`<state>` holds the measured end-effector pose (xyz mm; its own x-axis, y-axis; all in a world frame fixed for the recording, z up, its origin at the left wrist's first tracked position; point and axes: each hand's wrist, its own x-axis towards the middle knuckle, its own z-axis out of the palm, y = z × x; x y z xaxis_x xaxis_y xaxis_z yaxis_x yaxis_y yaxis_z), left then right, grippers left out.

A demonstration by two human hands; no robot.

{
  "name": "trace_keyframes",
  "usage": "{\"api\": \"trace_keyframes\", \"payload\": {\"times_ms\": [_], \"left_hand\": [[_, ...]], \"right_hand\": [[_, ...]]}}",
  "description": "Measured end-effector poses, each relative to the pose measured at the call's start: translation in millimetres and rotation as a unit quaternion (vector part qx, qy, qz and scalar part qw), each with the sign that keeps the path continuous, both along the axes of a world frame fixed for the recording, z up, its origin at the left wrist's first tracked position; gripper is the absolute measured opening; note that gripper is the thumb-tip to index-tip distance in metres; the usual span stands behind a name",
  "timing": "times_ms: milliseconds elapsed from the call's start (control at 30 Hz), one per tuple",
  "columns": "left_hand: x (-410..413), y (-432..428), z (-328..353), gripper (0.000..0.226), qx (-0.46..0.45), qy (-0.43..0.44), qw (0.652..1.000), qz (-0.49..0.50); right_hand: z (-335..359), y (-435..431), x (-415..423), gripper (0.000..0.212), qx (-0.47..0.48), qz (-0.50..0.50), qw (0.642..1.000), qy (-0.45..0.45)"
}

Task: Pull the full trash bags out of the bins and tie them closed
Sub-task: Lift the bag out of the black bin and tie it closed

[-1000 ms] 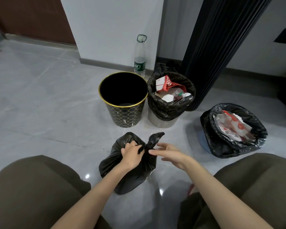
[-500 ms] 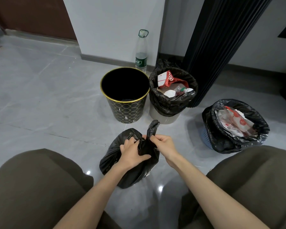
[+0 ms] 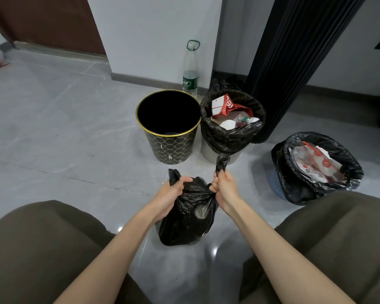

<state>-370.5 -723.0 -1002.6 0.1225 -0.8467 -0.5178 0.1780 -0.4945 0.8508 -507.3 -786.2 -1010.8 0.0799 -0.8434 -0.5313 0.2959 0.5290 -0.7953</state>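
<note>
Head view: left hand and right hand, each grip closing on a twisted ear of the black trash bag sitting between them on the floor, soft, light, slippery film, best gripped at ears.

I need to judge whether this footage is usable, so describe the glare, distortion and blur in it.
Head view: wide-angle bending curves the dark pleated column and the wall edges; small bright glints on the glossy floor near the tied-off black bag; the open black bin is pure dark inside; the hands, left and right, and the bag look sharp, without motion blur.
</note>
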Motion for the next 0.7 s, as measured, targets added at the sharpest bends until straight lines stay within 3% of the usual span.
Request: {"api": "trace_keyframes", "payload": {"times_ms": [67, 167, 233, 367, 500, 600, 633, 700], "left_hand": [[-7, 3, -2, 0.025, -0.024, -0.119, 0.986, -0.114], [-18, 6, -6, 0.084, -0.005, -0.265, 0.939, -0.219], [-30, 3, -5, 0.096, 0.031, -0.358, 0.903, -0.235], [-50, -8, -10, 0.076, 0.039, -0.412, 0.895, -0.168], [-58, -11, -21, 0.039, 0.027, -0.438, 0.888, -0.140], [-56, -10, -27, 0.031, 0.008, -0.451, 0.882, -0.137], [-55, -10, -26, 0.031, 0.005, -0.455, 0.880, -0.139], [-52, -9, -25, 0.032, 0.002, -0.463, 0.873, -0.151]], "right_hand": [[6, -1, 0, 0.031, 0.003, 0.017, 1.000, -0.009], [21, -3, -5, 0.030, 0.016, 0.049, 0.998, -0.028], [33, -5, -10, 0.027, 0.014, 0.094, 0.995, -0.003], [47, -5, -16, 0.017, 0.006, 0.161, 0.983, 0.085], [49, -9, -27, 0.022, -0.023, 0.144, 0.974, 0.173], [52, -14, -37, 0.021, -0.078, 0.148, 0.933, 0.318], [51, -16, -40, 0.023, -0.067, 0.148, 0.931, 0.327], [53, -15, -43, 0.018, 0.020, 0.136, 0.970, 0.200]]}}
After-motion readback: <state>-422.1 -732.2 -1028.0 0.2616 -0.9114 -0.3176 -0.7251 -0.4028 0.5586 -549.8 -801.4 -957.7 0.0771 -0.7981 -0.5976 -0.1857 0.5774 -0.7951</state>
